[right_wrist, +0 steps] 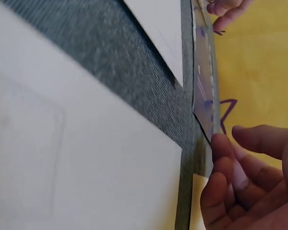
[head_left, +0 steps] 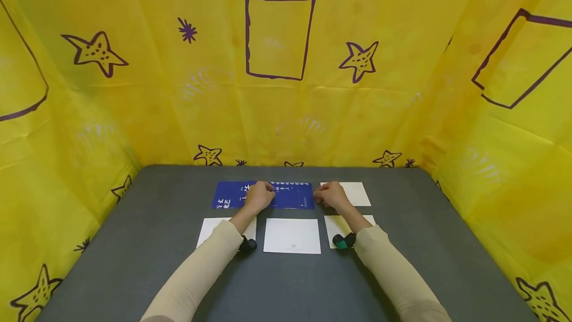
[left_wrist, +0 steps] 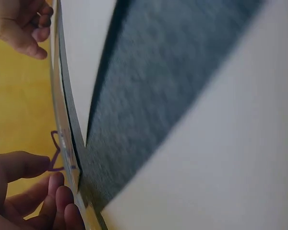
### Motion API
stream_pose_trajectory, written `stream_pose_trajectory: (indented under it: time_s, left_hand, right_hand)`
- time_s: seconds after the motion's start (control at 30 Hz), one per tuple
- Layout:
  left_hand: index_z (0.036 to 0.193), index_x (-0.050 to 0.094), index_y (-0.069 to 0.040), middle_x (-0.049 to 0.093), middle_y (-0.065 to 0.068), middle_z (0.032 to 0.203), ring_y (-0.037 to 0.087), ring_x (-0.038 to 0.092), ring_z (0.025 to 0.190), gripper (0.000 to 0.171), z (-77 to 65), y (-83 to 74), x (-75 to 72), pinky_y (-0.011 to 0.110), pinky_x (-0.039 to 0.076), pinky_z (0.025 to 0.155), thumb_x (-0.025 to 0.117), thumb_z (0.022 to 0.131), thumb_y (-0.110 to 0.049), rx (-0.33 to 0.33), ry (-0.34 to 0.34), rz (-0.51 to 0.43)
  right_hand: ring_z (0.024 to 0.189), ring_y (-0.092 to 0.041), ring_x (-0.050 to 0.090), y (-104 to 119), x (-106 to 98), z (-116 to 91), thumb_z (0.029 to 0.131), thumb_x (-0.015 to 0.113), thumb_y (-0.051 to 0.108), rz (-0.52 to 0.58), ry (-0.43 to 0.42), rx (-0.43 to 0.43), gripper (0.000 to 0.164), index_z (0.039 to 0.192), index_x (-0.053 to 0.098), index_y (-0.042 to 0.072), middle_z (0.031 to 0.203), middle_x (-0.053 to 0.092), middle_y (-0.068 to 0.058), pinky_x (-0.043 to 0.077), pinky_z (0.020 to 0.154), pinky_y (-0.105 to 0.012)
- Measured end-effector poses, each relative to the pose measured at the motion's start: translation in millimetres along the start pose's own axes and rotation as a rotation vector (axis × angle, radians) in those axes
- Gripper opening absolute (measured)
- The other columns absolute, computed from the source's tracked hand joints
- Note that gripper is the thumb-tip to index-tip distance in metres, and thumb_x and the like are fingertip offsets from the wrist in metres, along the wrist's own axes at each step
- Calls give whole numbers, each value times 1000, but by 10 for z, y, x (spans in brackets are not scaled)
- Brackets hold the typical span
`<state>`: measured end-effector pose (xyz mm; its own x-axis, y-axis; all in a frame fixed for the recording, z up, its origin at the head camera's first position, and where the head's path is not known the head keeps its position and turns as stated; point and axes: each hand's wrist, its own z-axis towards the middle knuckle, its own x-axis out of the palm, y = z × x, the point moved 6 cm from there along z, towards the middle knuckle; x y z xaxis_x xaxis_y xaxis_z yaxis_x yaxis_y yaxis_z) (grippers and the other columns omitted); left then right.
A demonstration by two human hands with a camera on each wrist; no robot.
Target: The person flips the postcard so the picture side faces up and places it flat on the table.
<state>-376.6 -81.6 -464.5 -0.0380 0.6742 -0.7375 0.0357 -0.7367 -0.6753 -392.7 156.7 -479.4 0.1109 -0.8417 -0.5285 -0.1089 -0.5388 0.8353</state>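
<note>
Blue printed postcards (head_left: 292, 199) with white characters lie side by side in the back row; my left hand covers part of the middle. That left hand (head_left: 260, 195) is over them, its fingers loosely bent and the thumb apart, with nothing between them in the left wrist view. My right hand (head_left: 330, 195) is between the blue right end and a white card (head_left: 357, 194). Its fingertips are at the blue edge in the right wrist view; contact is unclear. Thumb and fingers (right_wrist: 221, 158) there pinch nothing.
In the front row lie a white card (head_left: 292, 236) in the middle, another white card (head_left: 214, 230) partly under the left forearm, and a third card (head_left: 332, 225) partly under the right. Yellow cloth (head_left: 286, 113) with purple drawings surrounds the grey table (head_left: 286, 282).
</note>
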Motion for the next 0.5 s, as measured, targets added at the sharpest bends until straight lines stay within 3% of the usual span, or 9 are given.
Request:
stream_pose_trajectory:
  time_s: [0.17,0.3,0.5]
  left_hand:
    - [102,74,-4,74,12,101,26,66,86,20,-30,-118,69,36,49,71,66,85,-12,45,2,-57]
    - [103,74,-6,74,10,97,24,66,86,21,-73,-228,120,34,49,71,66,85,-10,61,15,-98]
    - [107,73,-3,74,11,100,25,67,91,23,-165,-449,235,35,52,78,66,86,-11,128,99,-185]
  right_hand:
    - [53,-10,54,-34,-71,-29,87,68,10,62,-2,-14,19,96,71,-6,65,66,-7,46,49,-20]
    - [56,-11,56,-51,-131,-55,88,67,11,48,3,-34,21,98,71,-8,67,67,-7,47,52,-21]
    - [59,-13,56,-126,-224,-102,90,65,11,32,1,-26,20,97,71,-6,69,67,-7,48,55,-25]
